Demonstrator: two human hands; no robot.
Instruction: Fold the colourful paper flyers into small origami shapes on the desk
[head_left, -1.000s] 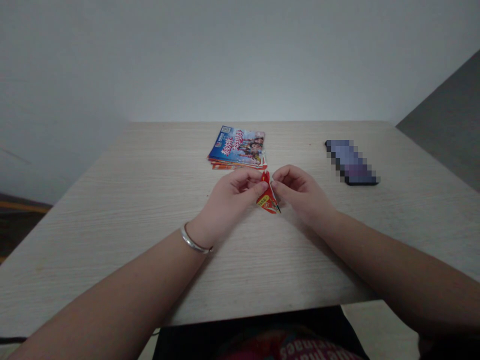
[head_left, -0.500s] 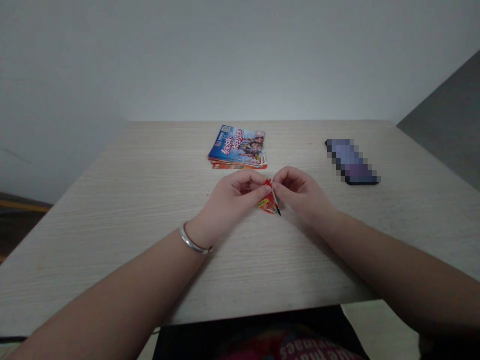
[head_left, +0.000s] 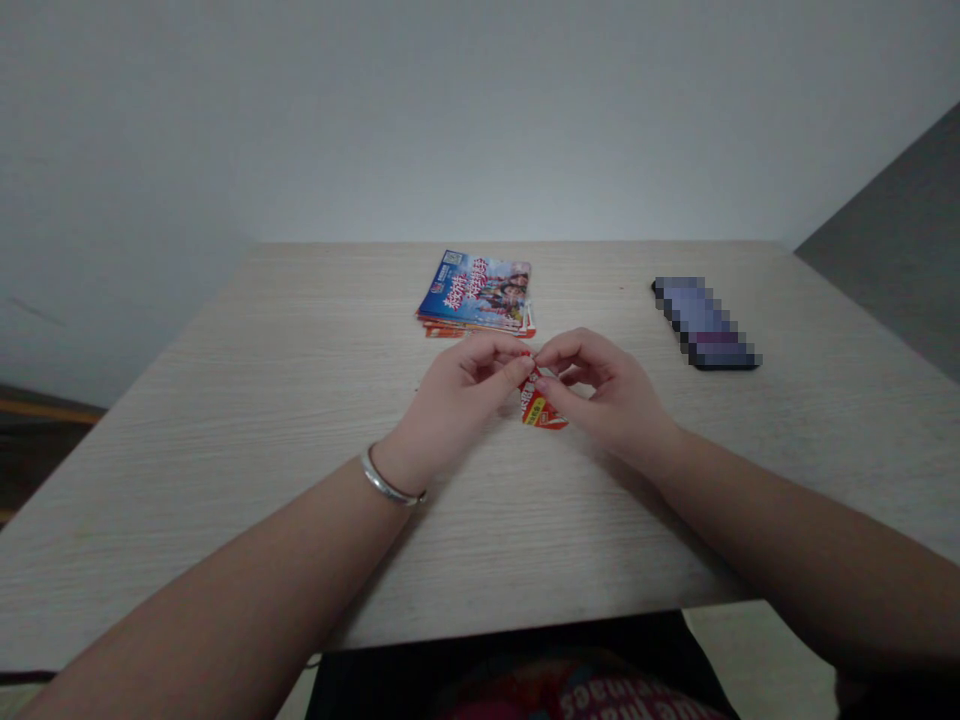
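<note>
Between my two hands is a small folded piece of red printed paper, with white lettering and a yellow patch. My left hand, with a silver bangle at its wrist, pinches the paper's upper left part between thumb and fingers. From the other side my right hand pinches it, thumb lying over its right edge. Both sets of fingertips nearly meet at the paper's top, and they hide part of it. Just beyond the hands lies a stack of printed leaflets, a blue one on top.
The pale wood-grain table runs back to a white wall. A dark phone, its screen pixelated, lies at the right. The table's near edge is just in front of my dark-clothed lap.
The red paper has turned, so more of its printed face shows and its dark-tipped edge no longer does. My right hand has shifted slightly left, its thumb now over the paper.
</note>
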